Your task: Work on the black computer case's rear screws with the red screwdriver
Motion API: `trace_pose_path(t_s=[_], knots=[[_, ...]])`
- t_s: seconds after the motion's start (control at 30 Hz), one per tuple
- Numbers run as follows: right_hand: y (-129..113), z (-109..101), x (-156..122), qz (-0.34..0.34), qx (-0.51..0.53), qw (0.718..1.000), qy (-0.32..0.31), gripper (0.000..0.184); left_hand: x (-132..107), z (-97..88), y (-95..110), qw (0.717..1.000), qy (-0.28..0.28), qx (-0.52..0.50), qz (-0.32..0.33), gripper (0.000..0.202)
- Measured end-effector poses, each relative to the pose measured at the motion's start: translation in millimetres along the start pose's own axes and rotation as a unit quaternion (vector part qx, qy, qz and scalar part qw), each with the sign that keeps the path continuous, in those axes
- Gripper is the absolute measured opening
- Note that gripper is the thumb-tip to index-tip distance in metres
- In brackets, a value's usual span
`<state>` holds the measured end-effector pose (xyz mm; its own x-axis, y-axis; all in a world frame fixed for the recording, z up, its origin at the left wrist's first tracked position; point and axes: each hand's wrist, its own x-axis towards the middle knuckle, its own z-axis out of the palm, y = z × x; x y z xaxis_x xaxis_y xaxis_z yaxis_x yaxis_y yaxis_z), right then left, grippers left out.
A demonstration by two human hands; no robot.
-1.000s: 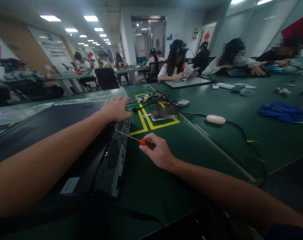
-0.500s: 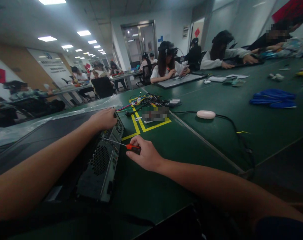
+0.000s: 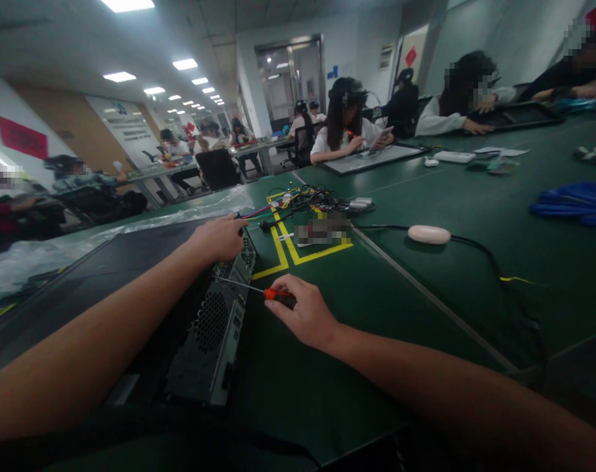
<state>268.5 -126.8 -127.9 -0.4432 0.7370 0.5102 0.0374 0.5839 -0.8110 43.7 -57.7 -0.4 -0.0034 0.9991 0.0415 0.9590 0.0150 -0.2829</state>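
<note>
A black desktop computer case [image 3: 130, 262] lies on the green table, its metal rear panel [image 3: 210, 351] facing right. My left hand [image 3: 218, 239] is at the upper end of that panel, its fingers curled over the case's edge and partly hidden. In my right hand [image 3: 305, 308] is a screwdriver [image 3: 280, 297] with an orange and black handle, held between thumb and fingers. Its long thin shaft points left, and the tip meets the rear panel just below my left hand; I cannot make out a screw there.
Beyond the case, tangled cables [image 3: 310, 198] lie around yellow tape marks [image 3: 322, 254]. A pinkish oval object [image 3: 428, 235] rests by a black cable. Blue gloves or cloth [image 3: 576, 202] lie at right, clear plastic sheeting [image 3: 37, 262] at left. Co-workers [image 3: 347, 128] sit across the table.
The view has turned slightly left, so everything appears shifted right. Both hands keep their places on the case and screwdriver, and the tip stays at the rear panel.
</note>
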Motion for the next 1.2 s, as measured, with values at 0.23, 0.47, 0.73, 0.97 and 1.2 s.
trace_pose_path(t_s=[0.23, 0.47, 0.73, 0.97, 1.2], knots=[[-2, -2, 0, -0.010, -0.026, 1.000, 0.003, 0.011, -3, -6.3, -5, 1.000, -0.004, -0.018, 0.016, 0.071], [-5, -1, -1, 0.004, -0.003, 1.000, 0.000, 0.020, 10, -0.3, -49, 0.989, -0.025, -0.107, 0.096, 0.095], [-3, 1, -2, 0.006, 0.001, 1.000, 0.003, 0.014, 14, 13.7, -57, 0.989, -0.003, -0.120, 0.086, 0.099], [1, 0, 0, -0.004, -0.010, 1.000, 0.008, 0.010, 13, 15.8, -55, 0.983, 0.009, -0.178, 0.049, 0.090], [-3, -2, -1, 0.000, -0.041, 0.999, -0.012, 0.015, 17, 19.7, -58, 0.978, 0.022, -0.199, 0.065, 0.085]])
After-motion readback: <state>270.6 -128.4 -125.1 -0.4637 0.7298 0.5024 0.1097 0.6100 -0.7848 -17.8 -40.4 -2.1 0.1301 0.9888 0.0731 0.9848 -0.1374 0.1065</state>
